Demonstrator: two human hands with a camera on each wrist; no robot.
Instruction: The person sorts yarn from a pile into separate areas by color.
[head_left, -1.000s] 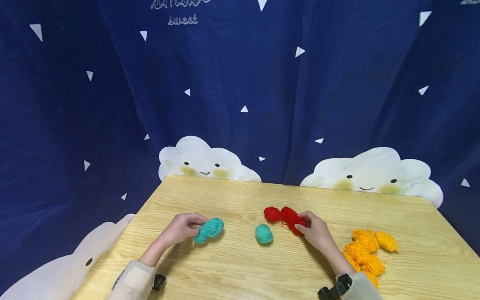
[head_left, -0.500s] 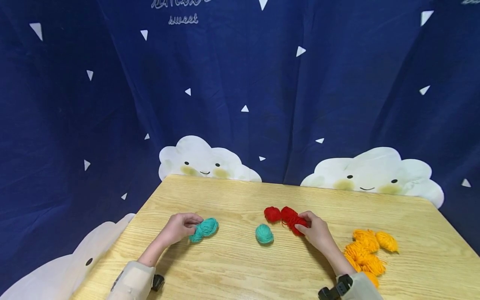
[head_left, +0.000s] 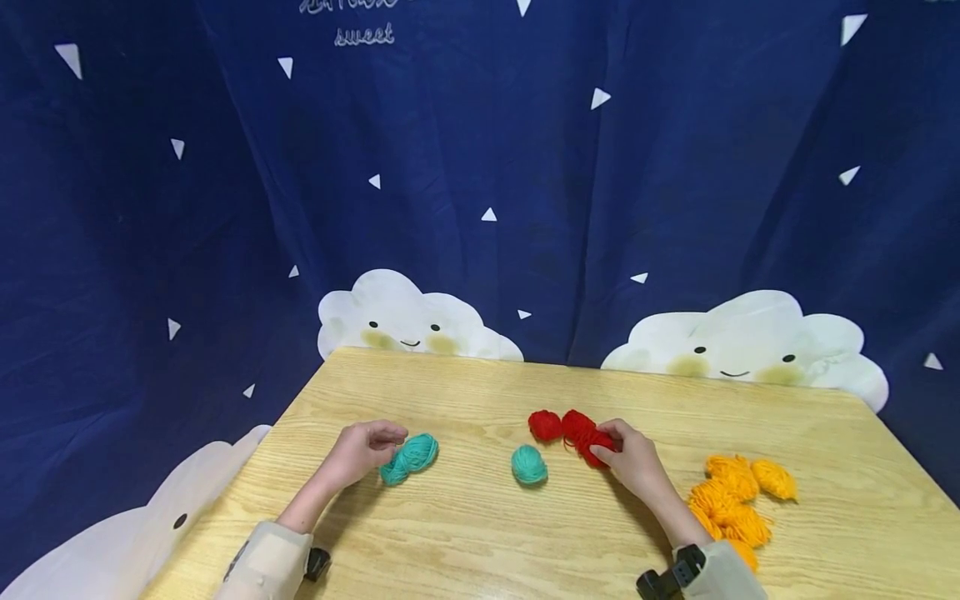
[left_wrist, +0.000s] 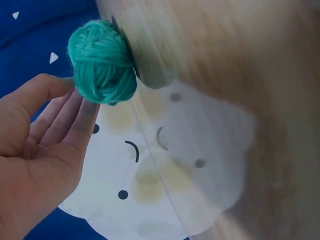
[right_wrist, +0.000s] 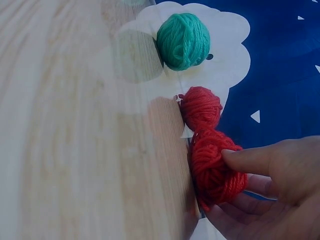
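A teal clump of yarn (head_left: 410, 458) lies on the table at the left; only one ball of yarn (left_wrist: 102, 62) shows in the left wrist view. Beside it my left hand (head_left: 365, 454) has loosened, with thumb and fingers spread just behind the yarn, at most brushing it. My right hand (head_left: 633, 458) pinches a red ball of yarn (right_wrist: 217, 167) between thumb and fingers, low at the table. Touching that ball's far left side is a smaller red ball of yarn (head_left: 545, 426). A single teal ball (head_left: 529, 465) sits between the hands, nearer the red pair.
Several orange balls of yarn (head_left: 723, 504) are heaped at the right of the wooden table (head_left: 465, 533), beside my right forearm. A dark blue curtain (head_left: 480, 167) with white clouds hangs behind the table's back edge.
My left hand has drawn the teal yarn slightly left, then its fingers have parted from it. The right hand and the red yarn have stayed in place.
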